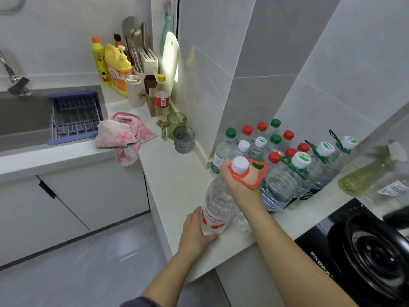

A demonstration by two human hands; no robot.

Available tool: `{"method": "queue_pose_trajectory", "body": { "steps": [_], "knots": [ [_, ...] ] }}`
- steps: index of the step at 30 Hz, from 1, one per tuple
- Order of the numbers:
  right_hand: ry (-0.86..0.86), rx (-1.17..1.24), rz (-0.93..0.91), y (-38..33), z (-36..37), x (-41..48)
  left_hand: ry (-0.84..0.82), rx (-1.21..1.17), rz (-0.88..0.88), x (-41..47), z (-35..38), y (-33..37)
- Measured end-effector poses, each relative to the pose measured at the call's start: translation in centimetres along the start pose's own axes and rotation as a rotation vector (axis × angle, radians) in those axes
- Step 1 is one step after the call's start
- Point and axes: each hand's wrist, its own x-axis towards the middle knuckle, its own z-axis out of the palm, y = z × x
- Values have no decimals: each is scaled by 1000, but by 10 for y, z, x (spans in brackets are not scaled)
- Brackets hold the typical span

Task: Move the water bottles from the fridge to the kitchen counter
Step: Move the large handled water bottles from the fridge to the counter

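Observation:
A large clear water bottle (218,207) with a white cap, a red carry ring and a red label stands slightly tilted on the white counter (177,171). My right hand (241,180) grips its neck just under the cap. My left hand (197,231) cups its base at the counter's front edge. Behind it, against the tiled wall, stands a cluster of several water bottles (281,151) with red, green and white caps, the nearest ones big with green handles. The fridge is out of view.
A black gas stove (365,247) sits at the right. A pale green spray bottle (365,176) lies beside it. Two green cups (179,131), a pink cloth (124,134), detergent bottles (115,65) and a sink with a purple rack (75,116) lie to the left.

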Motion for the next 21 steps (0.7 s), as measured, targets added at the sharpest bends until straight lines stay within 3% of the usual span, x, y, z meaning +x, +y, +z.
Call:
{"method": "queue_pose_trajectory", "body": {
  "steps": [6,21],
  "knots": [
    [-51,31,12,5,2,8,94,220,76,19,-4,1],
    [-161,-67,198,25,44,87,162,213,180,100,-29,9]
  ]
}}
